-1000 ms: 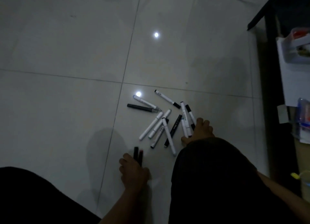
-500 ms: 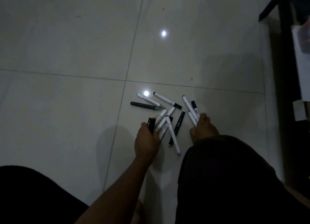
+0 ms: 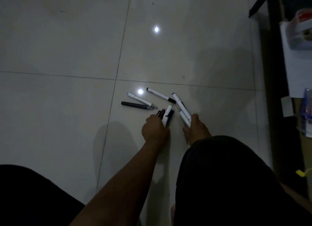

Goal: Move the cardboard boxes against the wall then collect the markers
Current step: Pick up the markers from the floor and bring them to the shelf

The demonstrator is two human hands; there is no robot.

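While a dark grey marker [image 3: 135, 105] and a white marker [image 3: 139, 99] lie loose and touching on the pale tiled floor [image 3: 59, 94] at the left, the left hand [image 3: 154, 130] beside them has its fingers curled round a bundle of markers [image 3: 166, 116], black and white. Further right another white marker [image 3: 160, 95] lies alone on the tile, and the right hand [image 3: 196, 129] grips several white markers [image 3: 183, 110] that fan up and away from its fingers.

The view is dim and grainy. Two small bright glare spots [image 3: 156, 29] shine on the glossy pale tiled floor [image 3: 59, 48]. A soft shadow falls near left; the right edge blurs and bends.
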